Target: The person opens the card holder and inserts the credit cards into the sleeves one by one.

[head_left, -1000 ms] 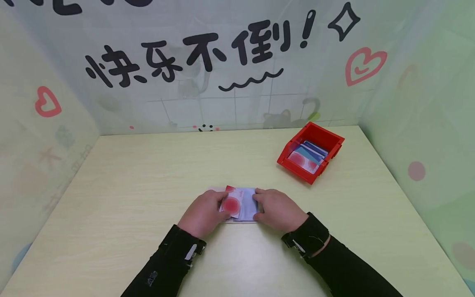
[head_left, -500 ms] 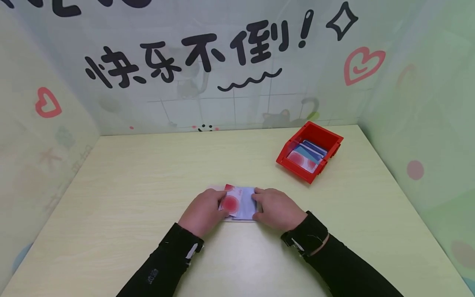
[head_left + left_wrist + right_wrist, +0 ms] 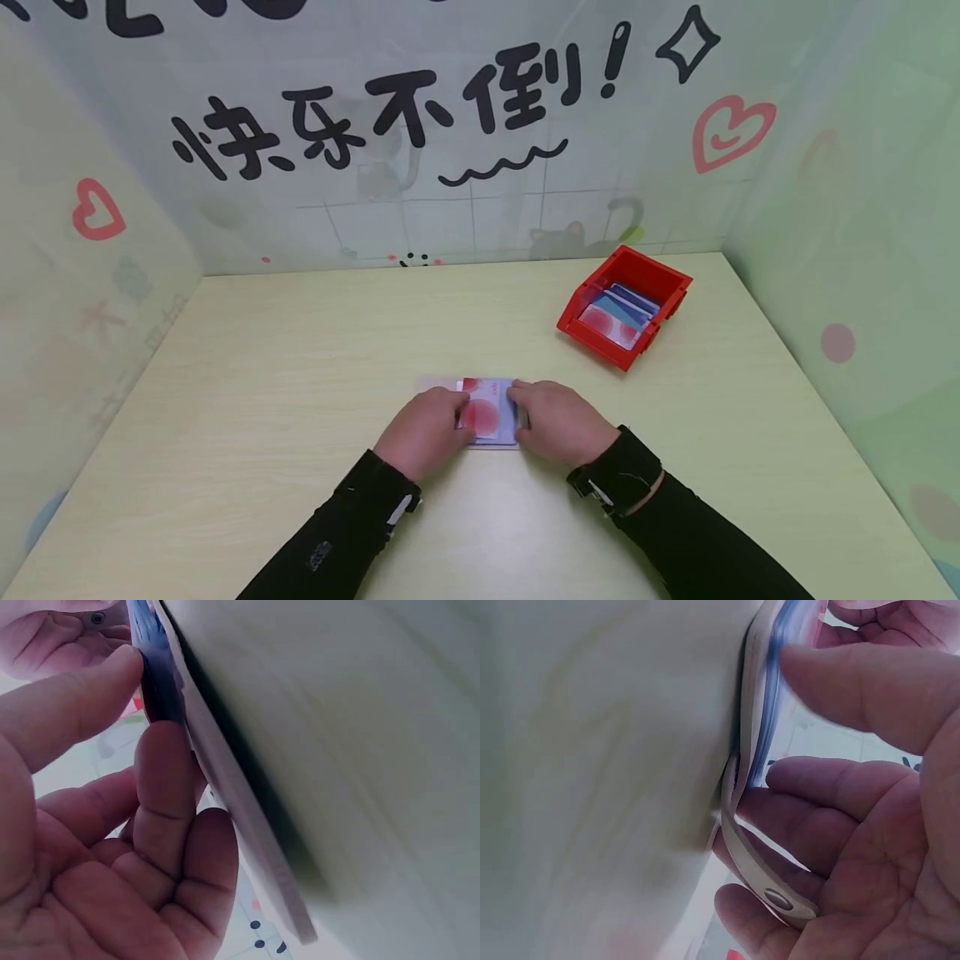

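- The left hand (image 3: 424,431) pinches the left edge of a card with a red circle (image 3: 482,414), thumb on top.
- The right hand (image 3: 558,420) grips the right edge of the pale card holder (image 3: 501,435) lying on the surface (image 3: 262,375), fingers curled round it.
- The card sits on the holder between both hands.
- A red bin (image 3: 625,305) well to the right holds more cards (image 3: 619,315).
- Since a second ago the card has slid rightward, squarer over the holder.

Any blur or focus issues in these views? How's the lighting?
Head view: sharp and evenly lit, wide-angle bend at the edges; cards and red bin clear. Left wrist view: table blurred, fingers too close, soft. Right wrist view: table a smear, thumb blurred.
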{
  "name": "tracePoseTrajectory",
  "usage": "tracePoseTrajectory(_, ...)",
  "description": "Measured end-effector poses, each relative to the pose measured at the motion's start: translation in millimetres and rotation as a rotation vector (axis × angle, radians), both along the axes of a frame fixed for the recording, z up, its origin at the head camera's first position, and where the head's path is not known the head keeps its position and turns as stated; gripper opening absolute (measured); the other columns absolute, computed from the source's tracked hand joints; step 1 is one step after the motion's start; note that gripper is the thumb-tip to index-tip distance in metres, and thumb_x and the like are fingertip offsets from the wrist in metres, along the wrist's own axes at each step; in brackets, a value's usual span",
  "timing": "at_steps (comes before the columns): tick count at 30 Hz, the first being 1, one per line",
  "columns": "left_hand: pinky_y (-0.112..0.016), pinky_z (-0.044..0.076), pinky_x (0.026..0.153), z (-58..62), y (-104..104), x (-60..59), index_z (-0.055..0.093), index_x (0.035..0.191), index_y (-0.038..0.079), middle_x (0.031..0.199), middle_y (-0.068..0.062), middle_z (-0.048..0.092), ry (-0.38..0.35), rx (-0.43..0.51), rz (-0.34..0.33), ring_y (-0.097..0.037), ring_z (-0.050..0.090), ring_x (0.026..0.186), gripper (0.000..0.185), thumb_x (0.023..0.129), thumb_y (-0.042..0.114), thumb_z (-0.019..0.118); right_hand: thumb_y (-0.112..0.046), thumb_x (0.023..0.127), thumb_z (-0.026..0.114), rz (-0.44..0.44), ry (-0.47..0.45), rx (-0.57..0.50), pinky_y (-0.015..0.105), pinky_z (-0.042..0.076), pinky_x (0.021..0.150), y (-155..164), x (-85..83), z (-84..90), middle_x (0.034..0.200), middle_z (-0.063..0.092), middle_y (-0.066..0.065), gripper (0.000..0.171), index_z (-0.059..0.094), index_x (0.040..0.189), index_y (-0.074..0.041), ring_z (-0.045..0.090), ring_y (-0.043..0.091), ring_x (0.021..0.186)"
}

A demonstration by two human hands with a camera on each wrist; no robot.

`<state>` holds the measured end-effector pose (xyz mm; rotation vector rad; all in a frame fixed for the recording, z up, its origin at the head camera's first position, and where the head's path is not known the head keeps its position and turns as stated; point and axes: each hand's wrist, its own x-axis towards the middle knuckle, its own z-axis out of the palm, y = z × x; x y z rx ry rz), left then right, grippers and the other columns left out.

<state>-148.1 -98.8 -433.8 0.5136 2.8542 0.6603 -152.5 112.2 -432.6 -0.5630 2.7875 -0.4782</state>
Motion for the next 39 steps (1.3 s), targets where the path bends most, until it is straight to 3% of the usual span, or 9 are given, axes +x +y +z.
tracePoseTrajectory(6, -0.029, 0.048, 0.073, 1.3, 5.0, 0.9, 0.069, 0.097, 0.008, 0.081, -0.001, 0.06, -0.005, -0.023, -0.009, -0.017, 0.053, 0.075, 0.018, 0.092, 0.019, 0.082, -0.018, 0.088, 0.085, -0.035, -0.016, -0.027, 0.045, 0.052, 0.112, 0.4, 0.8, 0.0, 0.146, 0.063, 0.014, 0.08, 0.047, 0.157, -0.003, 0.061, 0.032, 0.132)
tracePoseTrajectory(14, -0.032, 0.053, 0.074, 6.3, 13.0, 3.8, 0.072, 0.104, 0.006, 0.087, -0.004, 0.067, 0.043, -0.091, -0.033, -0.017, 0.056, 0.076, 0.025, 0.088, 0.023, 0.084, -0.019, 0.087, 0.088, -0.054, -0.034, -0.036, 0.044, 0.053, 0.111, 0.7, 0.1, -0.6, 0.147, 0.062, 0.014, 0.089, 0.041, 0.161, -0.005, 0.06, 0.031, 0.133)
tracePoseTrajectory(21, -0.031, 0.051, 0.065, 6.1, 19.8, 4.2, 0.075, 0.108, 0.009, 0.091, -0.005, 0.066, 0.058, -0.167, -0.017, -0.017, 0.056, 0.075, 0.031, 0.088, 0.031, 0.084, -0.018, 0.087, 0.087, -0.055, -0.044, -0.047, 0.044, 0.053, 0.111, 2.2, -1.3, -1.5, 0.145, 0.063, 0.014, 0.089, 0.04, 0.162, -0.005, 0.062, 0.031, 0.131)
tracePoseTrajectory(32, -0.031, 0.054, 0.066, 2.4, 31.7, 6.2, 0.068, 0.121, -0.002, 0.102, -0.016, 0.065, 0.085, -0.173, -0.004, -0.022, 0.06, 0.076, 0.07, 0.081, 0.051, 0.088, -0.018, 0.091, 0.083, -0.107, -0.036, -0.08, 0.045, 0.054, 0.109, 3.3, -4.8, 0.4, 0.146, 0.065, 0.011, 0.08, 0.044, 0.159, -0.005, 0.064, 0.031, 0.132)
tracePoseTrajectory(39, -0.033, 0.056, 0.067, 0.1, 35.7, 7.6, 0.066, 0.124, -0.003, 0.103, -0.015, 0.065, 0.111, -0.193, 0.032, -0.022, 0.063, 0.076, 0.078, 0.077, 0.055, 0.089, -0.017, 0.093, 0.081, -0.114, -0.019, -0.11, 0.045, 0.055, 0.109, 3.5, -2.5, 0.8, 0.144, 0.066, 0.011, 0.075, 0.046, 0.158, -0.007, 0.064, 0.032, 0.132)
